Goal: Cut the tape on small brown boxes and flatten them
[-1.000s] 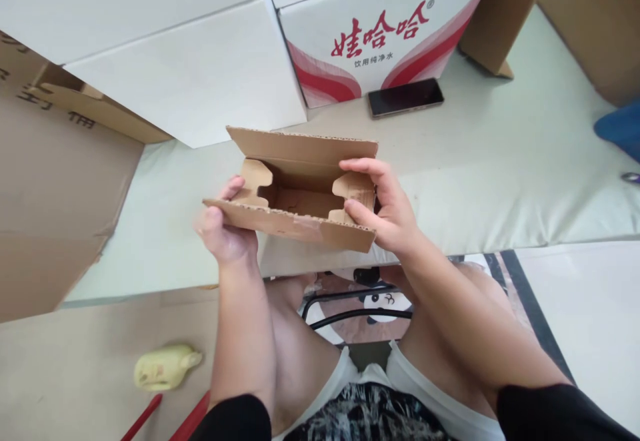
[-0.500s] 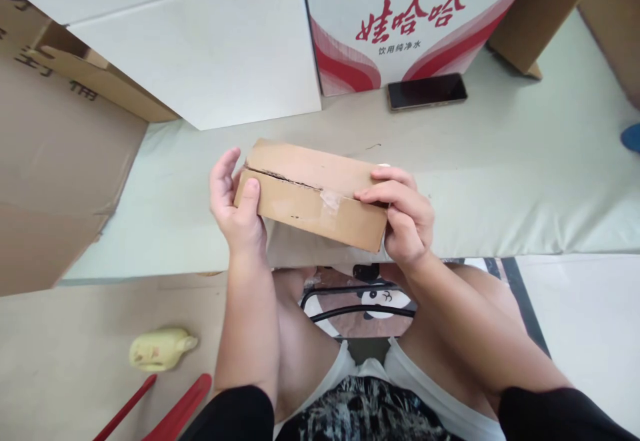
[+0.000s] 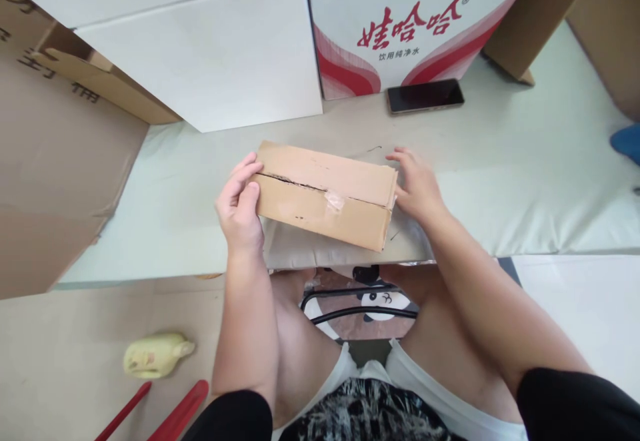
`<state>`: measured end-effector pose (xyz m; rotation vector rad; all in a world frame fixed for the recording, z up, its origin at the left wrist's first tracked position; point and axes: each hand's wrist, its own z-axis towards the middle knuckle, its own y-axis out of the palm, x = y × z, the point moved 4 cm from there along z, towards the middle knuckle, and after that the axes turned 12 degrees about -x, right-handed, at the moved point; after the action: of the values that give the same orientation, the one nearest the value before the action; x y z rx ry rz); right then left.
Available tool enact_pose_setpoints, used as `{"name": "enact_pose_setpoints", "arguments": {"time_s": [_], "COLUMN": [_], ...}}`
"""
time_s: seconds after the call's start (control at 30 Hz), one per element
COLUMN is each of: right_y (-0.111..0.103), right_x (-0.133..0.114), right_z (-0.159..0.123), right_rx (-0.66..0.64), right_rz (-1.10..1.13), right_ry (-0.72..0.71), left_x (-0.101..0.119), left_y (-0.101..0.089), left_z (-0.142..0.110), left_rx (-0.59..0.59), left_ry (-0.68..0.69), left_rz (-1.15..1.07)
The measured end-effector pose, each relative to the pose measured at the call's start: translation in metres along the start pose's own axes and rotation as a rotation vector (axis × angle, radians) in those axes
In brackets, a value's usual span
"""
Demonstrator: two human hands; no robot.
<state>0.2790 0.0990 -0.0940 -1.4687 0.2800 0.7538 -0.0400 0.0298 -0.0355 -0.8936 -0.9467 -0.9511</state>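
A small brown cardboard box [image 3: 320,218] is tilted toward me above the front of the pale green covered surface [image 3: 480,181]. Along its face runs a dark, torn seam with a bit of clear tape [image 3: 334,201] across it. My left hand [image 3: 241,204] grips the box's left end, thumb on the near face and fingers at the far side. At the right end is my right hand [image 3: 417,184], its fingers apart and reaching past the box's edge. Whether its lower fingers touch the box is hidden.
White cartons [image 3: 210,61] and a red-and-white carton [image 3: 350,34] stand behind, with a phone [image 3: 425,96] lying before them. Brown cardboard [image 3: 65,161] is at left, another brown box [image 3: 540,21] at right. A yellow bottle [image 3: 155,356] lies on the floor.
My right hand has let go of the box's right end and moved slightly right and away from me, fingers spreading. My left hand still holds the box, which has barely shifted.
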Motion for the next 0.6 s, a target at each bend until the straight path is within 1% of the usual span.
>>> {"name": "enact_pose_setpoints", "arguments": {"time_s": [0.03,0.1,0.2,0.27,0.33,0.4,0.47,0.53,0.6], "right_y": [0.006,0.016,0.022,0.020,0.015,0.008,0.003,0.001,0.002], "right_x": [0.002,0.002,-0.002,-0.003,0.000,0.004,0.005,0.001,-0.008], "right_z": [0.002,0.003,0.004,0.004,0.004,0.004,0.002,0.000,-0.004], "right_rx": [-0.053,-0.110,-0.112,-0.105,-0.082,-0.027,0.047,0.099,0.091], "right_rz": [-0.063,-0.132,-0.159,-0.155,-0.088,0.076,0.342,0.635,0.813], "right_ry": [0.008,0.024,0.009,0.004,0.052,0.147,0.207,0.191,0.137], "left_x": [0.000,-0.001,-0.001,-0.001,-0.001,0.000,0.000,-0.001,-0.004], "left_y": [0.000,0.000,0.000,0.000,0.000,0.000,0.001,0.001,0.001], "left_z": [0.000,0.000,0.000,0.000,0.000,0.000,0.000,0.001,0.001], "left_rx": [-0.004,-0.010,-0.015,-0.014,-0.008,0.007,0.028,0.056,0.092], "left_ry": [0.000,0.000,-0.001,-0.001,-0.002,-0.003,-0.012,-0.033,-0.065], "left_rz": [-0.001,-0.009,-0.016,-0.012,-0.007,-0.014,-0.030,-0.041,-0.050]}}
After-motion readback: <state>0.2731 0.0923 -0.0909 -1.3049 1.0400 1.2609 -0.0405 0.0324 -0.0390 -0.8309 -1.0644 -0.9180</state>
